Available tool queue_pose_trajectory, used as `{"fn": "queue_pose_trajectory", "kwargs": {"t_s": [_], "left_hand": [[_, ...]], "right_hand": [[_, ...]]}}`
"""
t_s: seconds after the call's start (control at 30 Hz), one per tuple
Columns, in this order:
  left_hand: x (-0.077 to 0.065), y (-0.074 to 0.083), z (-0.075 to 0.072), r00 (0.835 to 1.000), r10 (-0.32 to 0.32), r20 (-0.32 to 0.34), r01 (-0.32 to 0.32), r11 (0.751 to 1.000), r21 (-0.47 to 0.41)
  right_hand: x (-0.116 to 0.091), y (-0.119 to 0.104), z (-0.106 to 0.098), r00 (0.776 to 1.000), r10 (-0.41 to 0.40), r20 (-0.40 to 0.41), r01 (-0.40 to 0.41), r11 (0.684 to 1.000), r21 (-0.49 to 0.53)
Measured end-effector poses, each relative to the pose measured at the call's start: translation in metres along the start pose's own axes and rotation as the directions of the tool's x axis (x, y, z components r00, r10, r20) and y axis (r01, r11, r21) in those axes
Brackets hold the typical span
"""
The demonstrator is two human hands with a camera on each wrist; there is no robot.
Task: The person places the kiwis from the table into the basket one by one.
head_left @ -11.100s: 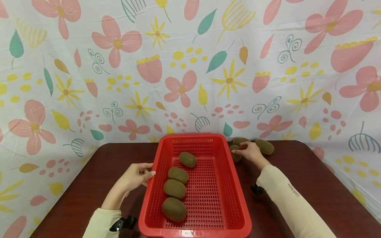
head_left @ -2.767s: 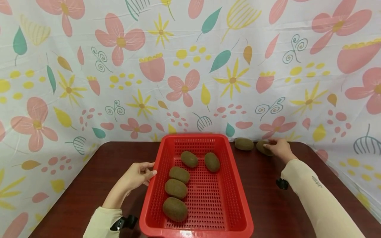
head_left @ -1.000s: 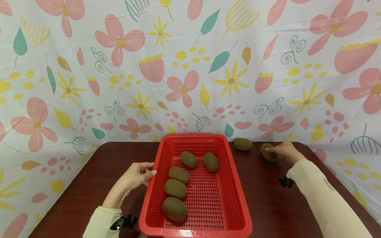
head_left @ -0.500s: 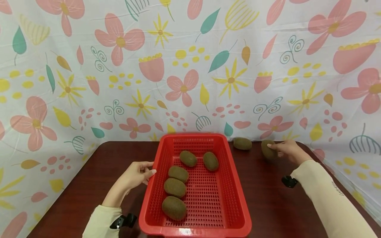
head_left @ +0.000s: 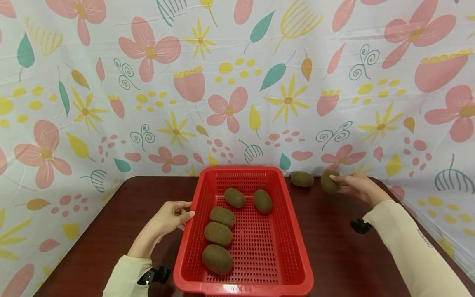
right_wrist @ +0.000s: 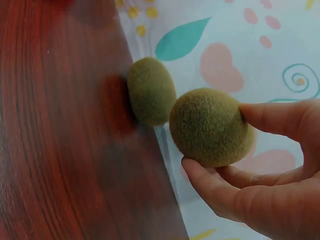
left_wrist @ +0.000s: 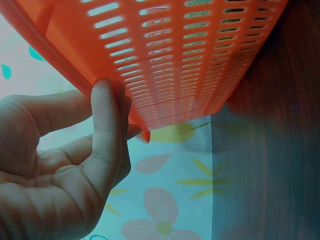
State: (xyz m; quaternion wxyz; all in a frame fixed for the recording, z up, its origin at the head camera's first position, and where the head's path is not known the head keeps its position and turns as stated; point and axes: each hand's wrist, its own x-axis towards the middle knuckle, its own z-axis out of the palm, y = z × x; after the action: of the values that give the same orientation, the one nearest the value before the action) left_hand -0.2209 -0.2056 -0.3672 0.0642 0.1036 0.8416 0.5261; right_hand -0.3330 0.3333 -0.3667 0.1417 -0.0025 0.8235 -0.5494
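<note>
Between thumb and fingers, my right hand [head_left: 357, 187] pinches a brown fuzzy kiwi [right_wrist: 209, 127], held over the back right of the table. A second kiwi [head_left: 302, 179] lies on the table just left of it, by the cloth wall. My left hand [head_left: 168, 218] grips the left rim of a red perforated plastic basket [head_left: 243, 288]; the left wrist view shows its fingers [left_wrist: 106, 130] at that rim. Several kiwis lie in the basket: three in a column along its left side, with the lowest kiwi [head_left: 217, 259] nearest me, and two farther back, including a kiwi [head_left: 262, 201] on the right.
The dark reddish-brown wooden table [head_left: 345, 255] extends on both sides of the basket. A white cloth [head_left: 230, 62] printed with flowers and leaves rises behind the table's back edge and along its sides.
A kiwi from beside the basket now lies inside at the back right. My right hand moved right, took another kiwi and raised it, turning it upright. The left hand stayed on the rim.
</note>
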Motion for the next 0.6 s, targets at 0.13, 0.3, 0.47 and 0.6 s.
{"fn": "queue_pose_trajectory", "kwargs": {"t_s": [0.13, 0.3, 0.47, 0.6], "left_hand": [[0.000, 0.001, 0.001, 1.000, 0.003, -0.005, -0.003, 1.000, 0.000], [-0.001, 0.001, 0.001, 1.000, -0.003, -0.008, 0.003, 1.000, 0.005], [-0.001, 0.002, 0.000, 1.000, 0.003, -0.002, -0.003, 1.000, 0.005], [-0.002, 0.002, 0.000, 1.000, 0.005, 0.001, -0.005, 1.000, 0.003]], "right_hand": [[0.002, -0.007, 0.004, 1.000, -0.017, 0.004, 0.017, 0.999, 0.035], [0.001, -0.017, 0.008, 0.998, -0.051, 0.032, 0.050, 0.998, 0.045], [-0.002, -0.032, 0.013, 0.997, -0.070, 0.029, 0.068, 0.995, 0.078], [-0.005, -0.047, 0.017, 0.997, -0.074, 0.001, 0.074, 0.992, 0.102]]}}
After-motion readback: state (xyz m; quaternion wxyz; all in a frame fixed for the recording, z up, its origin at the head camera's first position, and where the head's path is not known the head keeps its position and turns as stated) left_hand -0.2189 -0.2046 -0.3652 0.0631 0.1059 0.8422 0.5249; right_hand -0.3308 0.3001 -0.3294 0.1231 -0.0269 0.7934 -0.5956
